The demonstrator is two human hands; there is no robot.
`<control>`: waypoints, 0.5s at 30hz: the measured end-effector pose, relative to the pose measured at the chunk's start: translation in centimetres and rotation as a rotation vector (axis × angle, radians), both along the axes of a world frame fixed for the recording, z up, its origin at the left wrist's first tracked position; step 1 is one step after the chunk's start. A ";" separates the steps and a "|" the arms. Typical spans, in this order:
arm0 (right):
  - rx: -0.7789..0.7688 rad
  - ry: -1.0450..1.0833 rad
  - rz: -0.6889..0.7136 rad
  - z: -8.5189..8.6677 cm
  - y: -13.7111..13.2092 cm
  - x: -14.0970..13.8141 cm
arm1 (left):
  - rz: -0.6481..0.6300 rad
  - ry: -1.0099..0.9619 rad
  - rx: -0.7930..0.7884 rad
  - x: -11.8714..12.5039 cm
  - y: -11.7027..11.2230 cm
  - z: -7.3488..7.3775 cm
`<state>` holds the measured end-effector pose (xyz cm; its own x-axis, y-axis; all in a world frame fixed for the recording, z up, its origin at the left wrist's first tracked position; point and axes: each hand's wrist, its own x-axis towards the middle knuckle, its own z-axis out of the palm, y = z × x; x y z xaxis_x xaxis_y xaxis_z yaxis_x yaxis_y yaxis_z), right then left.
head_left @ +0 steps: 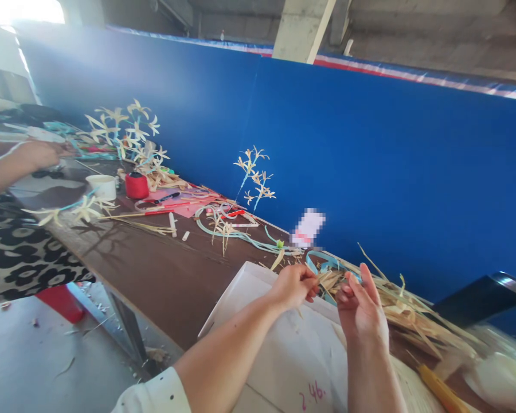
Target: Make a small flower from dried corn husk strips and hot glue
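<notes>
Head view, straw [413, 318], partly hidden — behind left fingers [310, 283]

Dried plant strips [408, 312]: straw-coloured, narrow, some curled; loose heap along far edge of worktop [167, 269]. White shallow tray [284, 347]: marked in pink; lying flat, just beside strips.

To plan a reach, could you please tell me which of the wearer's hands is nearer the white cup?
Left. The left hand is right of the white cup and lower in the picture; the right hand is farther right, beyond the left hand.
</notes>
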<state>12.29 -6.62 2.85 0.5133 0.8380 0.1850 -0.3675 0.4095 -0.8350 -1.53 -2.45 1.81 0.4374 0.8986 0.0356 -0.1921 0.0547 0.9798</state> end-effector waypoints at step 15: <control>-0.091 0.051 -0.041 -0.8 0.4 0.7 | -0.215 -0.307 -0.160 -0.9 0.1 0.9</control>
<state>13.01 -6.21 2.01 0.5546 0.8281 0.0817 -0.3949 0.3484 -0.8501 -2.46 -2.39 2.75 0.6067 0.7925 0.0613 -0.4419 0.2722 0.8548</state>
